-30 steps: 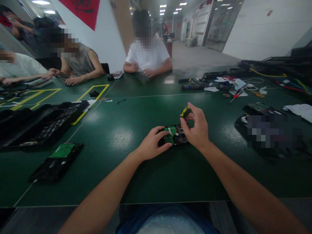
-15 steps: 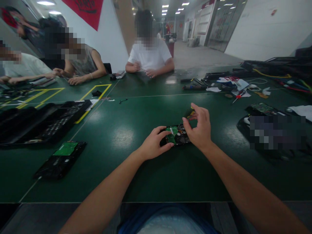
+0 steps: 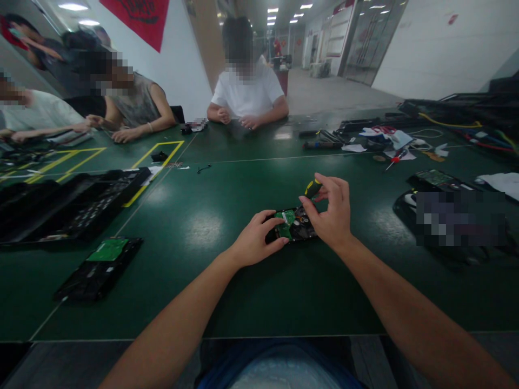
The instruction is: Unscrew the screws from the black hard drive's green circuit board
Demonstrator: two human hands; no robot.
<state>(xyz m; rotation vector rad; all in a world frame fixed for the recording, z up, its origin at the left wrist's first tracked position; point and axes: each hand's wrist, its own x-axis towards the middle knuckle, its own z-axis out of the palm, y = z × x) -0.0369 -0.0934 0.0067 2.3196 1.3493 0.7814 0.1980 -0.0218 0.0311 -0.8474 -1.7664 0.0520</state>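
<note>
A black hard drive [image 3: 302,229] with a green circuit board on its left part lies flat on the green table. My left hand [image 3: 257,237] grips its left end, thumb at the near edge and fingers over the board. In my right hand [image 3: 333,213] is a short screwdriver with a yellow and dark handle [image 3: 312,188], pinched between thumb and fingers above the drive's far right side. The screwdriver's tip is too small to make out, and my right hand covers the drive's right end.
Another drive-like unit with a green board [image 3: 99,267] lies at the left, in front of a long black casing [image 3: 77,208]. On the right are a red screwdriver [image 3: 395,158], a black unit [image 3: 440,181] and cables [image 3: 450,121]. Several people sit across the table [image 3: 227,178].
The screwdriver handle has turned and now shows more plainly above my right thumb, which has shifted slightly left. My left hand and the hard drive stay in place.
</note>
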